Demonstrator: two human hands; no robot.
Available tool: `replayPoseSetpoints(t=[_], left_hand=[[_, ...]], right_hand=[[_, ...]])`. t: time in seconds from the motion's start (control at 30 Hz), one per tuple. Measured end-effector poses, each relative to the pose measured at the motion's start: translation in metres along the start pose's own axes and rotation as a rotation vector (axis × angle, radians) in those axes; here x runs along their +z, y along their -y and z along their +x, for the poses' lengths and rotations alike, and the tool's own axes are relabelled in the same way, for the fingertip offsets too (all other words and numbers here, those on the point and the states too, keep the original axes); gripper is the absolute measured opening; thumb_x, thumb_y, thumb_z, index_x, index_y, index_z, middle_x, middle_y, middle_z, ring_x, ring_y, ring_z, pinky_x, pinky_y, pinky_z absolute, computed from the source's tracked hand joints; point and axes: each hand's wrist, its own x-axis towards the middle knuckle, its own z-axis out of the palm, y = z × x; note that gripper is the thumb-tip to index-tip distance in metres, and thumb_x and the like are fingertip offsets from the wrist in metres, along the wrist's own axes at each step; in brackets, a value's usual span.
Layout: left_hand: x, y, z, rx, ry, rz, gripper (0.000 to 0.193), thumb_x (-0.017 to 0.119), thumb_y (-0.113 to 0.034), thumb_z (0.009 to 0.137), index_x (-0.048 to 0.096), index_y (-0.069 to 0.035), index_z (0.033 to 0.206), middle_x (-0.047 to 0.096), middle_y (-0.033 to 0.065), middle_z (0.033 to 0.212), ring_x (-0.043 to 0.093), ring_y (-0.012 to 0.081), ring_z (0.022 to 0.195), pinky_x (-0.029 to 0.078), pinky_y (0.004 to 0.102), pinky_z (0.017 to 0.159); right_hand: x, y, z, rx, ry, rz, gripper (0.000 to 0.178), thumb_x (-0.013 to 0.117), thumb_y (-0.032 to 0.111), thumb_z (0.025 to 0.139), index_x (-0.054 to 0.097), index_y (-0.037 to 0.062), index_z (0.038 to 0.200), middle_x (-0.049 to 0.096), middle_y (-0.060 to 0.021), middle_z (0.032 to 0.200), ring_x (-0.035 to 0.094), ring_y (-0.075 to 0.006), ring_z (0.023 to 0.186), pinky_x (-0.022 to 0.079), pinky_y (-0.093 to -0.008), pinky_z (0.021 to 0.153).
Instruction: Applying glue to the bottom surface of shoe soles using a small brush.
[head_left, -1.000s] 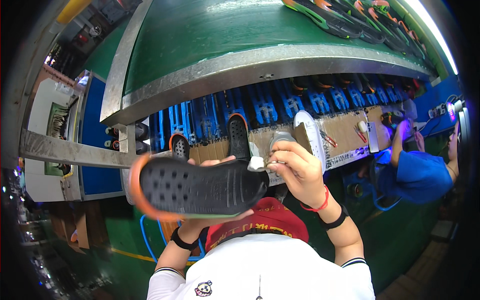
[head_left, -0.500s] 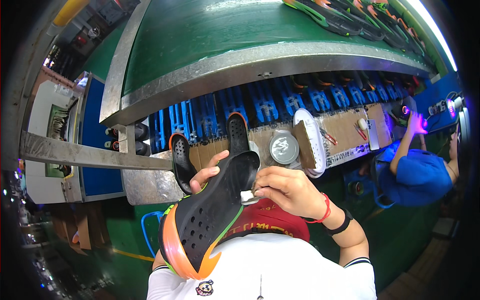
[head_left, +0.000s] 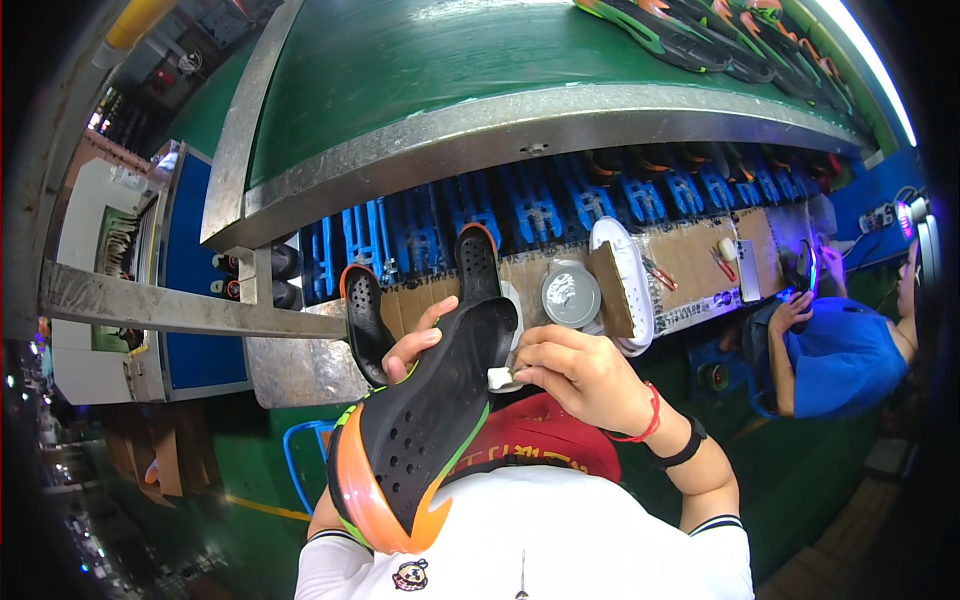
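My left hand (head_left: 418,345) is closed around the far side of a large black shoe sole (head_left: 408,430) with orange and green edging and round holes. The sole is tilted in front of my chest; my left thumb and most of that palm are hidden behind it. Pinched in the fingertips of my right hand (head_left: 590,378) is a small white wad (head_left: 500,379), its material unclear, close beside the sole's right edge. Whether it touches the sole I cannot tell. Beyond lie two more black soles with orange rims, one on the left (head_left: 364,318) and one further right (head_left: 478,263).
A round grey container (head_left: 571,297) and a white tray (head_left: 636,300) holding cardboard stand on the bench. Red-handled tools (head_left: 722,263) lie further right. A metal-edged green conveyor (head_left: 420,90) spans the far side, above blue racks (head_left: 535,215). A co-worker in blue (head_left: 850,350) sits at right.
The held sole has shifted slightly to the right. My right hand and the white wad have moved a little up. The co-worker's hands have come lower and now hold a dark sole-like piece.
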Motion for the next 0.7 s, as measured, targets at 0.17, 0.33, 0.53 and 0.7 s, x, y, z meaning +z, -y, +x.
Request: replayPoseSetpoints(t=[0.17, 0.33, 0.53, 0.7], left_hand=[[-0.008, 0.009, -0.001, -0.025, -0.021, -0.017, 0.05, 0.015, -0.043, 0.11, 0.048, -0.015, 0.135, 0.03, 0.0265, 0.153, 0.045, 0.0379, 0.137, 0.04, 0.0479, 0.115], [-0.011, 0.005, -0.001, -0.105, -0.05, 0.055, 0.049, 0.017, -0.045, 0.11, 0.048, -0.017, 0.137, 0.031, 0.0254, 0.153, 0.043, 0.0387, 0.139, 0.038, 0.0512, 0.116], [-0.013, -0.023, -0.011, -0.304, -0.013, 0.731, 0.065, 0.076, -0.041, 0.084, 0.053, -0.005, 0.134, 0.05, 0.0152, 0.139, 0.052, 0.0276, 0.128, 0.045, 0.044, 0.106], [-0.016, -0.032, -0.026, -0.373, -0.509, 0.184, 0.074, 0.089, -0.03, 0.075, 0.054, -0.004, 0.134, 0.06, 0.0074, 0.131, 0.058, 0.0231, 0.121, 0.045, 0.0402, 0.107]], right_hand=[[-0.002, 0.004, 0.001, -0.003, 0.048, 0.072, 0.009, 0.071, 0.005, 0.087, 0.069, -0.0014, 0.093, 0.068, -0.0128, 0.099, 0.069, -0.0317, 0.083, 0.057, -0.0369, 0.072], [-0.004, 0.005, 0.003, 0.007, 0.061, 0.137, 0.009, 0.071, 0.003, 0.087, 0.069, -0.0017, 0.094, 0.068, -0.0128, 0.098, 0.069, -0.0305, 0.084, 0.057, -0.0357, 0.074], [-0.017, -0.004, -0.004, 0.114, -0.32, 0.292, 0.006, 0.068, -0.002, 0.089, 0.068, -0.0044, 0.094, 0.069, -0.0141, 0.101, 0.067, -0.0188, 0.08, 0.053, -0.0284, 0.071], [-0.024, -0.018, -0.023, 0.235, -0.561, 0.448, 0.008, 0.065, 0.002, 0.095, 0.069, -0.0045, 0.098, 0.068, -0.0115, 0.11, 0.049, -0.002, 0.053, 0.036, -0.0174, 0.045]])
